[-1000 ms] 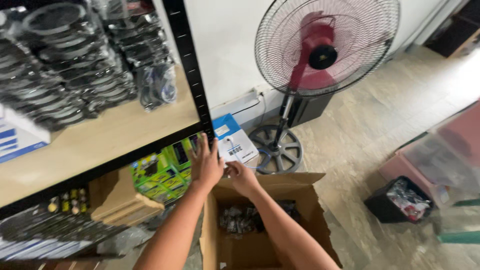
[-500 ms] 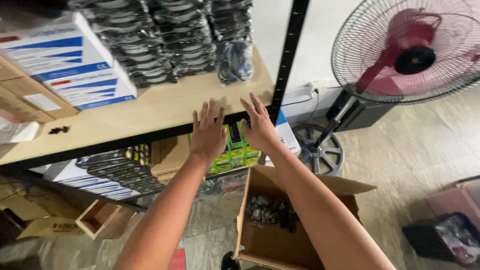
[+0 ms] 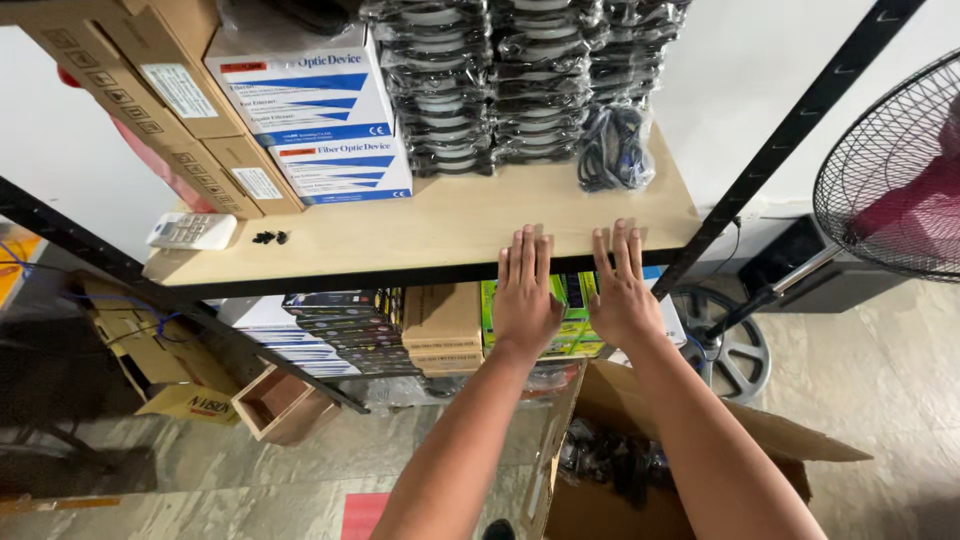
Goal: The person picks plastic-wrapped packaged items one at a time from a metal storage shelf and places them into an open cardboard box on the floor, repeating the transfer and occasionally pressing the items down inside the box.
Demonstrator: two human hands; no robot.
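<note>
Head view: left hand and right hand (flat, empty) have risen to the shelf edge.

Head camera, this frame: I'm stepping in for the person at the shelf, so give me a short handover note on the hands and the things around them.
Left hand: open, empty, palm down, fingers on the front edge of the wooden shelf.
Right hand: the same, beside it.
Open cardboard box sits on the floor below the arms, with dark bagged items inside.
On the shelf: blue and white boxes, stacks of bagged black items, a white remote.
Done: cannot tell how much has been moved out of the box.
Left: the box still holds items; neither hand holds anything.
</note>
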